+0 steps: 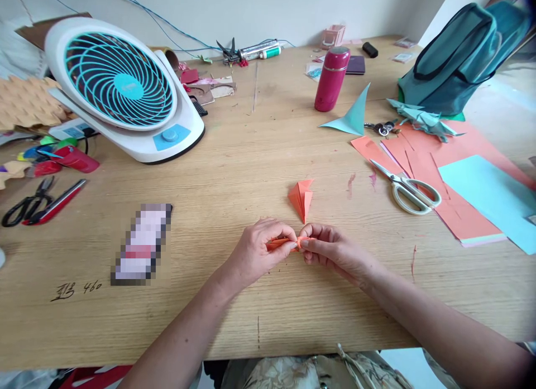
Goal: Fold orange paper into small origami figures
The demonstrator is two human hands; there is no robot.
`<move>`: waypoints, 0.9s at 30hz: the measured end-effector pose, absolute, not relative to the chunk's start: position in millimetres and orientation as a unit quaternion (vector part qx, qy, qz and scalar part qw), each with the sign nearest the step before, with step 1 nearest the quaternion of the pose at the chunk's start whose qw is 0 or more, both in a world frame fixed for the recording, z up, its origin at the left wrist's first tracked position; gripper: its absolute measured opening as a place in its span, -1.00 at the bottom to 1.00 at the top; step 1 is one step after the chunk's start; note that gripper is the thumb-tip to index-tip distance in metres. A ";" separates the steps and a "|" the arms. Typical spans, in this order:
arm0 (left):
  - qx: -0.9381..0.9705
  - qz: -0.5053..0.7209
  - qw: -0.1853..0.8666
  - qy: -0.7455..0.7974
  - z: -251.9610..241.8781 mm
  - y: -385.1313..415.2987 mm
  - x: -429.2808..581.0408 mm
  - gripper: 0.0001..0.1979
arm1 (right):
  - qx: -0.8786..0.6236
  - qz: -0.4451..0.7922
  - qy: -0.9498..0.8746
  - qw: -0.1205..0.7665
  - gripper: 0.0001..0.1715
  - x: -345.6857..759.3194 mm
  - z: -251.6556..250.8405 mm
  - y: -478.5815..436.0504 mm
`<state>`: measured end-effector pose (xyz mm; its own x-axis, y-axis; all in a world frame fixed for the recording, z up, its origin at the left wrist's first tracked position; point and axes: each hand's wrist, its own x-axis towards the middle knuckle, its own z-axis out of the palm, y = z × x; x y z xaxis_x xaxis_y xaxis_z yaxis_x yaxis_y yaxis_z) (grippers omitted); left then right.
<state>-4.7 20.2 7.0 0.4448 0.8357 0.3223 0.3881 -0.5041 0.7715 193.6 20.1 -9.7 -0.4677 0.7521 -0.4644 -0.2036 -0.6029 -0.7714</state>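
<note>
Both hands meet over the wooden table, pinching a small piece of folded orange paper (pixel 276 243). My left hand (pixel 264 245) grips its left part between thumb and fingers. At its right end, my right hand (pixel 331 247) closes thumb and forefinger on the paper. The fingers hide much of its shape. Just beyond the hands lies a second folded orange paper piece (pixel 301 199), with its narrow point towards me. White-handled scissors (pixel 408 191) rest to the right on sheets of orange paper (pixel 469 213).
A white fan (pixel 125 87) stands at the left, with a phone (pixel 142 244) in front. Pliers (pixel 31 202) and a red cutter (pixel 58 202) lie at the far left. A magenta flask (pixel 332 79), folded teal paper (pixel 352 116) and a teal bag (pixel 452 59) stand at the back right.
</note>
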 end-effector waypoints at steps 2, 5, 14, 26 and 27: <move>0.798 0.358 0.302 0.378 6.4 20.6 -4.7 -0.90 | -0.421 0.785 -0.342 0.299 -0.54 193.2 -9.5 20.0; 0.809 0.355 0.286 0.372 4.4 21.0 -4.0 -0.89 | -0.424 0.762 -0.374 0.314 -0.56 192.4 -9.2 20.4; 0.806 0.369 0.266 0.380 -5.2 21.1 -4.7 -0.92 | -0.456 0.711 -0.419 0.334 -0.57 190.5 -7.6 22.6; 0.651 0.320 0.509 0.463 -0.2 25.3 -6.6 -0.92 | -0.447 0.744 -0.384 0.315 -0.51 192.0 -8.3 25.0; 0.637 0.314 0.527 0.467 -0.5 25.9 -7.0 -0.91 | -0.448 0.745 -0.383 0.313 -0.50 192.1 -7.0 25.0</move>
<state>-7.0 25.9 -0.5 0.3665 0.9258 -0.0923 0.2636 -0.0081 0.9646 192.1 25.0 -7.0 -0.4035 0.8090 -0.4275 -0.1242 -0.5113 -0.8504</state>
